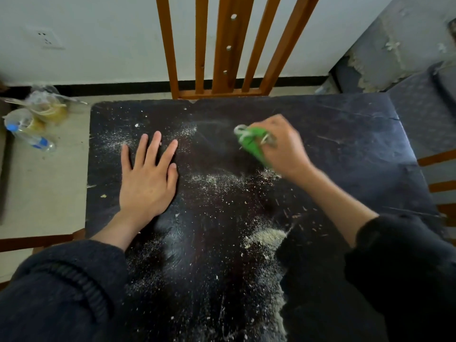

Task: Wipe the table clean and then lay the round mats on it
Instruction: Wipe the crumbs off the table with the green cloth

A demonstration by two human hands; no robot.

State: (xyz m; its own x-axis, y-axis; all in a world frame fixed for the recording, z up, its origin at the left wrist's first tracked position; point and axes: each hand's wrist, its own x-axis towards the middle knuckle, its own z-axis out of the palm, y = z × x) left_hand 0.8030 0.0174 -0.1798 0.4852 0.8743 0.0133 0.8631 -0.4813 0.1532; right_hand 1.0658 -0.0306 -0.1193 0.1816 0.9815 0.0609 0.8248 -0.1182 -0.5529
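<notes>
Right grip (283, 146): holds green cloth (254, 141), maybe a brush.
Left grip (148, 174): flat, fingers spread on counter (345, 134).
Crumbs (269, 238): scattered near.

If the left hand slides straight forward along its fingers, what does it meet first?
The left hand lies flat on the table, fingers towards the far edge. It would first meet the pale powder at its fingertips, then probably the edge.

Beyond your hands, a wooden chair back (229, 48) with orange-brown slats stands against a white wall (98, 33). Out past your left hand, clear plastic bottles (29, 134) and a crumpled plastic bag (47, 102) lie on the pale floor (44, 188), under a wall socket (45, 38). Past your right hand you see dark, worn upholstery (419, 107).
</notes>
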